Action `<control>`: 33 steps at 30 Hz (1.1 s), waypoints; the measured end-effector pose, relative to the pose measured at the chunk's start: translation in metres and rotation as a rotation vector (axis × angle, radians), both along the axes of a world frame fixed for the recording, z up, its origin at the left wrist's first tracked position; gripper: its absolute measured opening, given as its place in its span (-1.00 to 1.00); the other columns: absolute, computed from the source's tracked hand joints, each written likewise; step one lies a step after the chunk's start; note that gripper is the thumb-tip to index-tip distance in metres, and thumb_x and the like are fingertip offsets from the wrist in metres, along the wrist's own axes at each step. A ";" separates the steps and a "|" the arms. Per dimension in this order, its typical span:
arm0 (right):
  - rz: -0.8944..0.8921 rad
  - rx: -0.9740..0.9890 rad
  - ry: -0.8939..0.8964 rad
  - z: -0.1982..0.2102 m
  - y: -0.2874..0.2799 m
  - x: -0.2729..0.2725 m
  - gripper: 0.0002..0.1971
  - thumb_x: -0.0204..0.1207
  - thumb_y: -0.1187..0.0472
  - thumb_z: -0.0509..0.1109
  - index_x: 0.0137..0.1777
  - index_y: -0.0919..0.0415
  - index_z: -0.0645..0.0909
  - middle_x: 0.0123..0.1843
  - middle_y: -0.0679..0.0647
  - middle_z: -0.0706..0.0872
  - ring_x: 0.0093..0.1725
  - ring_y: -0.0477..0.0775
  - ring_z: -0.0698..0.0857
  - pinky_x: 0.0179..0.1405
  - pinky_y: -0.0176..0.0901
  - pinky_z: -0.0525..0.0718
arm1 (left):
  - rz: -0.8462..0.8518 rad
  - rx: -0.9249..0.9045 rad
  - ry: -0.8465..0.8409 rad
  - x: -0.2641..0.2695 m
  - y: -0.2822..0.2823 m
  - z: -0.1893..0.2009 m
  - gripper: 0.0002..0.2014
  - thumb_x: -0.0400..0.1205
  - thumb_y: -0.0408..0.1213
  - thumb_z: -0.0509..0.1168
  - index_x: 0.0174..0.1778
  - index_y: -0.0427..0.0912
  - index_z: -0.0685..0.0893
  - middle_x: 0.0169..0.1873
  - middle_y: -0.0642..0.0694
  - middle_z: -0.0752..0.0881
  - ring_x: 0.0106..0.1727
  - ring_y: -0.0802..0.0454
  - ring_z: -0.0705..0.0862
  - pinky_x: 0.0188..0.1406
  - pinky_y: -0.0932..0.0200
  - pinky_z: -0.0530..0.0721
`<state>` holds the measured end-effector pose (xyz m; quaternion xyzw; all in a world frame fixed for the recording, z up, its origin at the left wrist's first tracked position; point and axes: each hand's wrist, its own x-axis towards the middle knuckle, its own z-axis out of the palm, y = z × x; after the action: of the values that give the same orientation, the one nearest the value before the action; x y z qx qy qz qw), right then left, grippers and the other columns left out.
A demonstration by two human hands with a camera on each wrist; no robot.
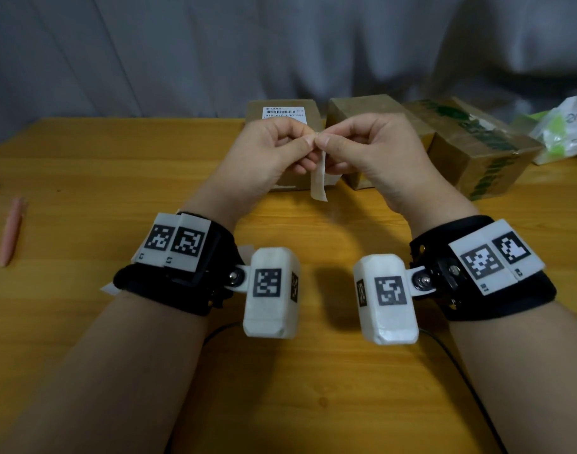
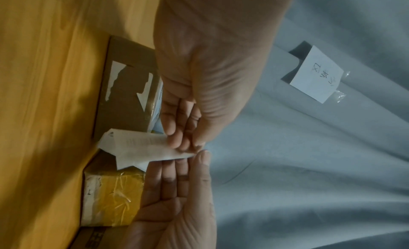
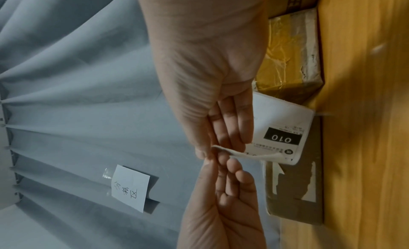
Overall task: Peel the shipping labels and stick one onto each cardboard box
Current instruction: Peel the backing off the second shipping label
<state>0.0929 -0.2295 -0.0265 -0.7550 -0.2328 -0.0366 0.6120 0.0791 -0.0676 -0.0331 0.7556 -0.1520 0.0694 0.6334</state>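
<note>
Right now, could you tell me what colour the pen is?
Pink; the pen shows best in the head view.

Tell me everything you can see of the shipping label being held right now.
The shipping label is a white paper rectangle with rounded corners, printed with small text and a black bar reading 010. It hangs in the air above the table, in front of the cardboard boxes, touching neither. Both hands pinch its top edge: the left hand and the right hand meet there, fingertips together. At that edge a thin layer curls away, so the backing looks partly peeled. From the head view it shows edge-on as a narrow strip.
</note>
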 end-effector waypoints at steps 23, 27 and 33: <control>-0.139 0.063 0.073 0.002 0.007 0.001 -0.89 0.52 0.30 0.39 -0.23 0.22 0.68 -0.35 -0.01 0.71 -0.39 -0.25 0.65 -0.30 -0.33 0.67 | 0.126 0.029 0.067 -0.001 -0.005 0.004 -0.81 0.62 -0.46 0.18 -0.28 -0.16 0.57 -0.38 -0.04 0.70 -0.33 0.19 0.68 -0.31 0.37 0.63; -0.129 0.152 0.113 0.001 0.008 0.002 -0.83 0.54 0.36 0.35 -0.28 0.24 0.63 -0.59 -0.12 0.66 -0.50 -0.25 0.63 -0.38 -0.35 0.62 | 0.139 -0.005 0.080 -0.001 -0.005 0.005 -0.81 0.63 -0.47 0.16 -0.28 -0.21 0.55 -0.33 -0.10 0.75 -0.33 0.20 0.75 -0.30 0.37 0.69; -0.098 0.290 0.155 0.001 0.007 0.002 -0.86 0.58 0.34 0.32 -0.20 0.28 0.64 -0.31 0.12 0.75 -0.32 -0.04 0.73 -0.26 -0.23 0.72 | 0.172 -0.195 0.131 -0.002 -0.002 0.008 -0.79 0.65 -0.46 0.15 -0.28 -0.21 0.58 -0.39 -0.06 0.80 -0.27 0.11 0.80 -0.23 0.31 0.76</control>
<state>0.0950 -0.2227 -0.0251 -0.6698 -0.1402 -0.0412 0.7280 0.0768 -0.0700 -0.0256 0.7036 -0.0376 0.0883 0.7040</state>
